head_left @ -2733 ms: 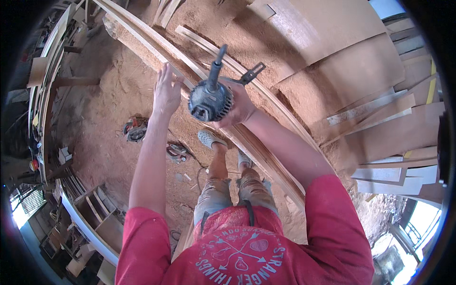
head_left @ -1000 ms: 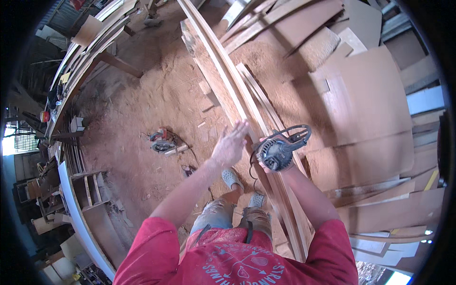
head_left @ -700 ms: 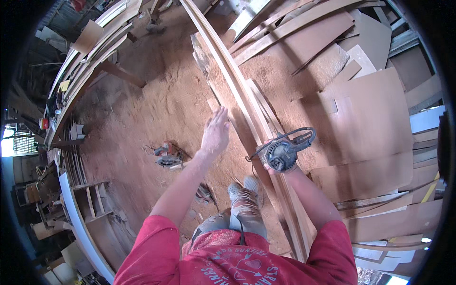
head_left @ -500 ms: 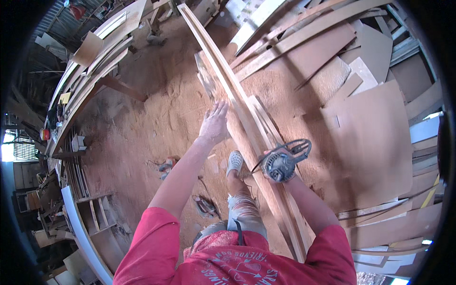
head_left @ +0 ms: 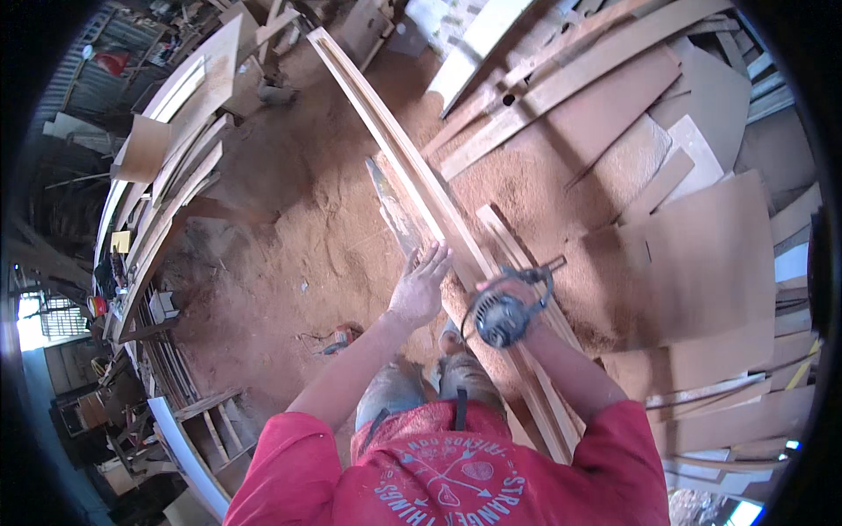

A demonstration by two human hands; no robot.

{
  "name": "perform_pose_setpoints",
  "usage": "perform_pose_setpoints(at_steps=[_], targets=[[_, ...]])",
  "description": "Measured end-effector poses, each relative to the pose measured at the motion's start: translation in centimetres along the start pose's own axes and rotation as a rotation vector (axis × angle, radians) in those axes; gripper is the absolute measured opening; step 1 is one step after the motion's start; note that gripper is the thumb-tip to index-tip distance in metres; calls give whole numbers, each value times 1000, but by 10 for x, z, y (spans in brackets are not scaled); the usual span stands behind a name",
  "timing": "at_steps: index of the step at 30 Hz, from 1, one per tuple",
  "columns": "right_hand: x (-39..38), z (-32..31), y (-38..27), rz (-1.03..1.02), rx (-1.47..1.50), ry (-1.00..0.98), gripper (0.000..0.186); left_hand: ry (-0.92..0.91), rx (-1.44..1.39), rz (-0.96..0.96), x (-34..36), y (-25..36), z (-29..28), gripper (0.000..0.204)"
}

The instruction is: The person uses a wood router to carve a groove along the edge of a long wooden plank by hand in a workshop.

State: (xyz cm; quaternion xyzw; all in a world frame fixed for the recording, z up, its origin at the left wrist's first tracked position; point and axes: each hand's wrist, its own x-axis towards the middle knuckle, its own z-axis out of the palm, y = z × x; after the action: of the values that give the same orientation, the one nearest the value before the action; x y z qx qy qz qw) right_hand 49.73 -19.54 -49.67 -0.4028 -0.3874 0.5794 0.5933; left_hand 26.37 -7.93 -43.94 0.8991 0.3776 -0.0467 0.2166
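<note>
A long, narrow wooden board (head_left: 386, 118) with a groove along it runs from the far top of the view down past my right side. On its near part sits a corded power tool (head_left: 502, 319) with a dark, round, vented motor housing and a looped black cable. My right hand (head_left: 524, 291) is wrapped round the tool, mostly hidden under the housing. My left hand (head_left: 421, 287) is open, palm down, fingers stretched toward the board's left edge. Whether its fingertips touch the wood, I cannot tell.
Sawdust covers the floor (head_left: 307, 219). An orange and dark power tool (head_left: 342, 337) lies left of my legs. Plywood sheets (head_left: 710, 280) and long planks (head_left: 579, 96) lean at the right. A stack of boards (head_left: 189, 131) stands at the left. A short batten (head_left: 504, 230) lies beside the grooved board.
My left hand has come closer to the board's edge. My right hand and the power tool have shifted slightly toward me along the board. My legs and the view have moved too.
</note>
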Motion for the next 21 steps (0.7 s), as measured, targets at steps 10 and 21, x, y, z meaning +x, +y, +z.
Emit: perform_pose_setpoints(at_steps=[10, 21], targets=[[104, -11, 57, -42, 19, 16, 45, 379, -550, -301, 43, -67, -28, 54], [193, 35, -10, -364, -611, -13, 36, 671, -1018, -458, 158, -295, -91, 38]])
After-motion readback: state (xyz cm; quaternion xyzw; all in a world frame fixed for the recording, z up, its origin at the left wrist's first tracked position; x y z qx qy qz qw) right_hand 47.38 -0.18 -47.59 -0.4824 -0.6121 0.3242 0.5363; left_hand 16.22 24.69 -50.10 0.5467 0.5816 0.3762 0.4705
